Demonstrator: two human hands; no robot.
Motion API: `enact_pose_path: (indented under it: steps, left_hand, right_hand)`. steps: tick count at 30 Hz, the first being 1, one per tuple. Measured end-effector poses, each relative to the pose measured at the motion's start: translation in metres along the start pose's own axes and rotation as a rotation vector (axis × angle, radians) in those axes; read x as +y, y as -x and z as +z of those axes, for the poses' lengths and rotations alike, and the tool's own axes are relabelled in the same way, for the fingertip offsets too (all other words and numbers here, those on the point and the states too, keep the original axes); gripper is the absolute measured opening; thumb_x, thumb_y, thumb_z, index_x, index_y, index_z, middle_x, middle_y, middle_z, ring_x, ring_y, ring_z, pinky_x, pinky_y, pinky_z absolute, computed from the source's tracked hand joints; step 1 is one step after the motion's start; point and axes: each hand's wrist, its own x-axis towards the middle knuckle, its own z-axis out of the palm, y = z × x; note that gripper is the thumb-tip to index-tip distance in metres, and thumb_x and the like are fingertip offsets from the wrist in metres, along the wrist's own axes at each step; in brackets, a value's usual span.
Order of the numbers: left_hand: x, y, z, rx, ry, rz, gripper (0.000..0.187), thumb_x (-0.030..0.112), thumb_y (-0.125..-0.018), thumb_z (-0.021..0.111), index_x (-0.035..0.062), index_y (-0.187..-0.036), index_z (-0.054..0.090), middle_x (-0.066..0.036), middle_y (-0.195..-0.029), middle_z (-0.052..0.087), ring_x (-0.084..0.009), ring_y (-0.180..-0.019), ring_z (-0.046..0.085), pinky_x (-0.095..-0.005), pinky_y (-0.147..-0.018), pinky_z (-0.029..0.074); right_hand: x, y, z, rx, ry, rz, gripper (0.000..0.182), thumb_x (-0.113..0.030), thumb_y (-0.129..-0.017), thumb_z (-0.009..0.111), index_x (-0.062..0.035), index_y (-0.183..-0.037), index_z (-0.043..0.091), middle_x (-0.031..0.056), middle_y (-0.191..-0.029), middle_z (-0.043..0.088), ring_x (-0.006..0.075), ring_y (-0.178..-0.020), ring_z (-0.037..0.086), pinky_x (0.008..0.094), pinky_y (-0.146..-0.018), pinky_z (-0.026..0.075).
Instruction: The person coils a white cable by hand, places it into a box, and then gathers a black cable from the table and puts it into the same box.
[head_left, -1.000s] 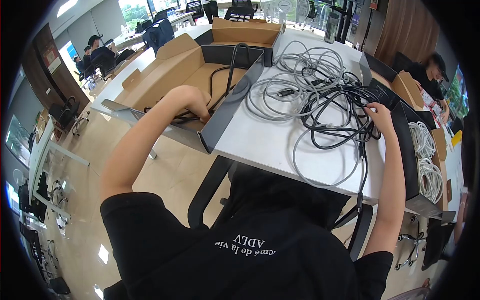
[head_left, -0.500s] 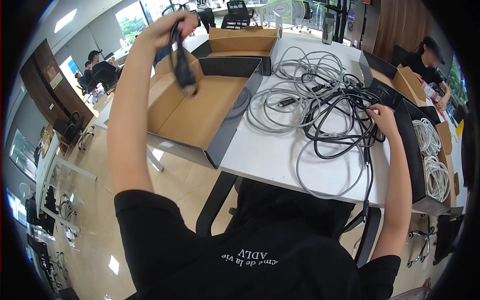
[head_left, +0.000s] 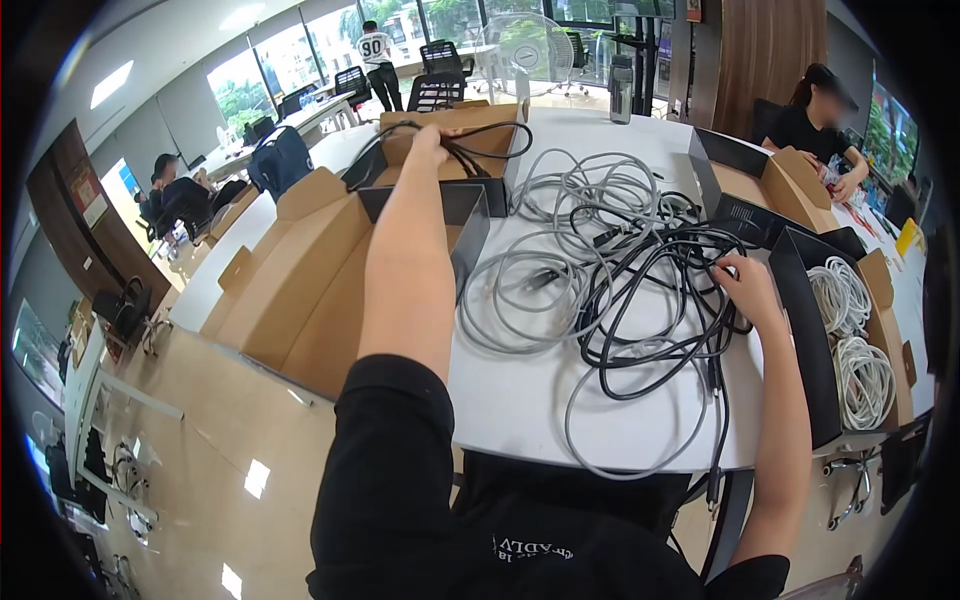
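My left hand (head_left: pixel 432 145) is closed around a looped black cable (head_left: pixel 515 130), over the far open cardboard box (head_left: pixel 495 192). The loop sticks out to the right of the fingers, and another stretch hangs down toward the box. On the white table, a tangle of black cables (head_left: pixel 640 370) lies partly over loosely looped grey cables (head_left: pixel 500 335). My right hand (head_left: pixel 750 290) pinches a black cable at the right side of this tangle. One black cable end (head_left: pixel 714 480) hangs over the table's front edge.
A large open box (head_left: pixel 305 335) sits at the table's left edge. To the right, one box holds coiled white cables (head_left: pixel 862 385); another open box (head_left: pixel 740 165) stands behind it. A bottle (head_left: pixel 621 90) and a fan (head_left: pixel 525 58) are farther back. A person (head_left: pixel 820 125) sits at right.
My left hand has swung forward and right with the black cable, from above the near left box to the far box. My right hand stays at the tangle. The camera view has shifted.
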Motion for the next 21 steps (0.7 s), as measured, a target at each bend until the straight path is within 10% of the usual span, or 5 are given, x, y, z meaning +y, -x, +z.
enact_pose_path:
  steps: [6,9,12,17,21]
  left_hand:
    - [-0.020,-0.028,-0.049,0.245,-0.466,-0.283,0.032,0.003,-0.084,0.036,-0.0080,-0.114,0.037,-0.024,-0.103,0.050,-0.0280,-0.088,0.059,-0.0471,-0.072,0.050]
    - [-0.011,0.023,-0.014,0.291,-1.987,-0.504,0.055,0.023,-0.082,0.046,-0.0002,-0.128,0.027,-0.018,-0.122,0.042,-0.0276,-0.104,0.051,-0.0505,-0.080,0.044]
    - [-0.011,0.073,0.021,0.830,-2.146,-0.573,0.075,0.040,-0.078,0.055,0.0104,-0.138,0.020,-0.013,-0.134,0.036,-0.0299,-0.118,0.041,-0.0522,-0.088,0.038]
    - [-0.014,0.081,0.028,0.537,-2.509,-0.481,0.085,0.049,-0.077,0.053,0.0117,-0.140,0.010,-0.019,-0.143,0.009,-0.0374,-0.131,0.004,-0.0662,-0.092,0.020]
    - [-0.019,0.091,0.026,0.572,-2.515,-0.111,0.063,0.046,-0.080,0.048,0.0135,-0.133,0.034,-0.015,-0.143,0.017,-0.0364,-0.131,0.015,-0.0638,-0.095,0.020]
  right_hand:
    - [-0.001,0.001,0.003,0.008,-0.014,0.014,0.024,-0.022,-0.075,0.062,-0.0016,-0.086,0.064,0.0169,-0.064,0.058,0.0288,-0.058,0.056,0.0362,-0.056,0.042]
    - [-0.002,0.000,0.002,0.000,-0.018,0.024,0.024,-0.022,-0.074,0.063,-0.0017,-0.086,0.064,0.0166,-0.061,0.057,0.0289,-0.056,0.056,0.0354,-0.054,0.041]
    - [0.000,0.000,0.003,0.019,-0.017,0.007,0.024,-0.022,-0.073,0.063,-0.0020,-0.086,0.064,0.0166,-0.062,0.057,0.0289,-0.058,0.057,0.0356,-0.055,0.042]
    - [0.000,0.000,0.001,0.003,0.027,0.009,0.023,-0.024,-0.073,0.063,-0.0044,-0.085,0.065,0.0173,-0.070,0.061,0.0307,-0.066,0.059,0.0375,-0.062,0.045]
    - [-0.002,0.000,0.000,-0.003,0.029,0.032,0.023,-0.025,-0.073,0.063,-0.0057,-0.086,0.065,0.0163,-0.074,0.062,0.0308,-0.071,0.060,0.0381,-0.065,0.046]
